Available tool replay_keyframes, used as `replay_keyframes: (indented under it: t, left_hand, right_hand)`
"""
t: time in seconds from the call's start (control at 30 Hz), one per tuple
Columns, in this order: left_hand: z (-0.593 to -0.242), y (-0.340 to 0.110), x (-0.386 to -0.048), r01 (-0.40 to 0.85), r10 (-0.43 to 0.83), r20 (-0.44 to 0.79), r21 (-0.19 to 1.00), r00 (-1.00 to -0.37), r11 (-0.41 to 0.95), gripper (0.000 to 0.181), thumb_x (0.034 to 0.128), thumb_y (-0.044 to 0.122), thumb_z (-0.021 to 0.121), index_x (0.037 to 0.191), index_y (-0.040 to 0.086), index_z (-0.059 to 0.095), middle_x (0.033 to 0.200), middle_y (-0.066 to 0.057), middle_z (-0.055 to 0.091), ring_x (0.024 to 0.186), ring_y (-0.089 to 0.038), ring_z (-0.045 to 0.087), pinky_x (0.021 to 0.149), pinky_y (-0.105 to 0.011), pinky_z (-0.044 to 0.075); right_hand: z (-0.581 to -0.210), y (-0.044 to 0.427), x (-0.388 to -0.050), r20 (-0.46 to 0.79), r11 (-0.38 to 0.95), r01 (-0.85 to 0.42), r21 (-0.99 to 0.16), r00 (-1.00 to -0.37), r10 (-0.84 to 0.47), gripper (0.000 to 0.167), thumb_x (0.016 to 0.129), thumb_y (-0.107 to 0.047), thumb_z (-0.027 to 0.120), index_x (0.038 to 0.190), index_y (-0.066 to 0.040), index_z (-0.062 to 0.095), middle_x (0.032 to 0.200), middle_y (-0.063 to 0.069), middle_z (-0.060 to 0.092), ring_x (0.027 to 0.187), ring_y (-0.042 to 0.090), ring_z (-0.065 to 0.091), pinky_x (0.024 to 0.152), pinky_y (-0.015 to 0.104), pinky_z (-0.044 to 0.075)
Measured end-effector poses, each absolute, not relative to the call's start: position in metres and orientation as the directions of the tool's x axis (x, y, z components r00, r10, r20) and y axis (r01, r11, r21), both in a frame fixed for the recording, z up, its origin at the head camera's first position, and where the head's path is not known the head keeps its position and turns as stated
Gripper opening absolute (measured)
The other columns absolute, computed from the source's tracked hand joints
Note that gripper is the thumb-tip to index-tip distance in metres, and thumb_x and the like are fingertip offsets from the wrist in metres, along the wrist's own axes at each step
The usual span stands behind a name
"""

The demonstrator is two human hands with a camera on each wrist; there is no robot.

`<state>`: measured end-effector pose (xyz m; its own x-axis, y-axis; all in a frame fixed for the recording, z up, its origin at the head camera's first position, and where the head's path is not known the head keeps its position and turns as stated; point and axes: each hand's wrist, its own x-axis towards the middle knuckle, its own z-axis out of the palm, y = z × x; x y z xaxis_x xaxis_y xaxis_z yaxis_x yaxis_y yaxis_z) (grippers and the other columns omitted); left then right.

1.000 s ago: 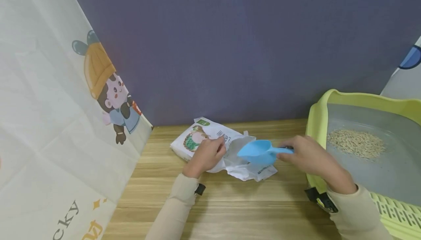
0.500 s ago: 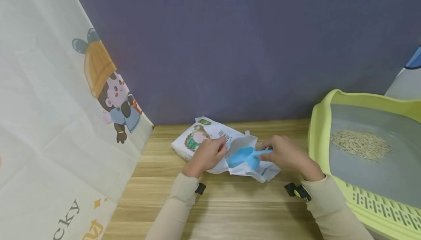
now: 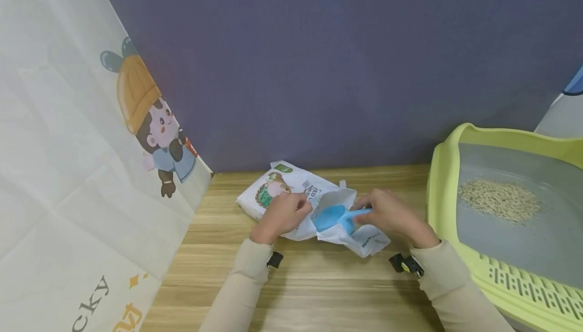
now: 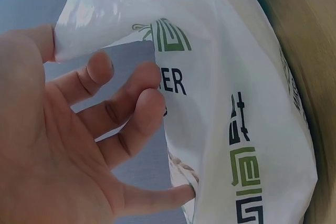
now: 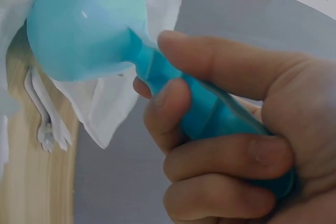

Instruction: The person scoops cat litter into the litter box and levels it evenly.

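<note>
A white printed bag (image 3: 296, 179) lies on the wooden table with its torn mouth facing right. My left hand (image 3: 280, 215) pinches the bag's upper edge; in the left wrist view the white film (image 4: 226, 72) hangs from the thumb side, other fingers loosely curled. Fingers of my right hand (image 3: 391, 215) are wrapped round the handle of a blue scoop (image 3: 330, 216). The scoop's bowl sits inside the bag's mouth, its front part hidden by the film. From the right wrist view, the bowl's rounded underside (image 5: 86, 30) shows; what is in it is out of sight.
At right stands a litter box with a yellow-green rim (image 3: 442, 190) and grey floor, holding a patch of pale pellets (image 3: 498, 200). A dark blue panel (image 3: 319, 69) rises behind the table (image 3: 319, 291). A white printed sheet (image 3: 54, 119) hangs at left.
My right hand has moved left from beside the litter box, bringing the scoop into the bag's mouth. The left hand has stayed nearly still on the bag.
</note>
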<state>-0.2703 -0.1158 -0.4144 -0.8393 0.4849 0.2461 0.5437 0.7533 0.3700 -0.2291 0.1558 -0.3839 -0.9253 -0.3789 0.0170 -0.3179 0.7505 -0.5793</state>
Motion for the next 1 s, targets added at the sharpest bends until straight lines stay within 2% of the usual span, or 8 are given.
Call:
replay_keyframes:
  t: [0.1,0.2,0.43,0.6,0.83,1.0]
  left_hand:
    - [-0.415,-0.116,-0.272,0.550,0.496,0.238,0.359,-0.835,0.754,0.036,0.0971,0.024,0.048,0.062,0.020,0.039,0.056,0.008,0.033,0.054,-0.008,0.030,0.056,-0.025,0.029]
    - [-0.415,-0.116,-0.273,0.556,0.505,0.234,0.359,-0.831,0.749,0.038,0.0984,0.023,0.046,0.061,0.019,0.038,0.055,0.008,0.032,0.054,-0.008,0.029,0.056,-0.024,0.029]
    - [-0.416,-0.117,-0.273,0.563,0.516,0.226,0.386,-0.826,0.731,0.039,0.0997,0.021,0.044,0.061,0.019,0.037,0.056,0.007,0.031,0.053,-0.008,0.027,0.056,-0.024,0.029]
    - [-0.417,-0.118,-0.274,0.563,0.520,0.221,0.400,-0.825,0.723,0.039,0.0994,0.020,0.043,0.061,0.019,0.037,0.057,0.006,0.030,0.054,-0.008,0.026,0.056,-0.024,0.029]
    - [-0.418,-0.118,-0.275,0.556,0.517,0.214,0.416,-0.829,0.719,0.039,0.1005,0.021,0.043,0.061,0.019,0.038,0.057,0.006,0.031,0.054,-0.008,0.027,0.056,-0.024,0.030]
    - [-0.418,-0.119,-0.275,0.556,0.516,0.216,0.419,-0.829,0.718,0.039,0.1001,0.020,0.043,0.062,0.019,0.038,0.057,0.007,0.031,0.054,-0.008,0.026,0.056,-0.023,0.029]
  right_hand:
    - [-0.387,0.152,-0.231,0.018,0.729,-0.313,-0.608,-0.924,-0.382,0.020,0.087,-0.016,0.078,0.104,-0.005,0.080,0.096,0.004,0.077,0.072,0.015,0.054,0.064,0.030,0.044]
    - [-0.391,0.146,-0.232,0.019,0.706,-0.305,-0.640,-0.924,-0.382,0.020,0.088,-0.014,0.077,0.104,-0.002,0.079,0.091,0.005,0.076,0.063,0.014,0.048,0.058,0.027,0.040]
    - [-0.403,0.135,-0.237,0.060,0.697,-0.310,-0.646,-0.931,-0.359,0.019,0.088,-0.015,0.077,0.103,-0.004,0.080,0.096,0.008,0.078,0.068,0.014,0.054,0.062,0.029,0.045]
    - [-0.408,0.128,-0.239,0.069,0.690,-0.298,-0.659,-0.938,-0.339,0.021,0.088,-0.015,0.078,0.104,-0.003,0.080,0.092,0.007,0.078,0.065,0.012,0.054,0.060,0.028,0.045]
    - [-0.416,0.120,-0.242,0.064,0.679,-0.274,-0.682,-0.946,-0.317,0.024,0.089,-0.016,0.078,0.108,-0.002,0.078,0.094,0.008,0.078,0.068,0.009,0.063,0.060,0.028,0.050]
    - [-0.420,0.117,-0.244,0.092,0.672,-0.281,-0.685,-0.948,-0.303,0.022,0.088,-0.016,0.078,0.106,-0.004,0.079,0.096,0.008,0.078,0.070,0.011,0.061,0.062,0.029,0.051]
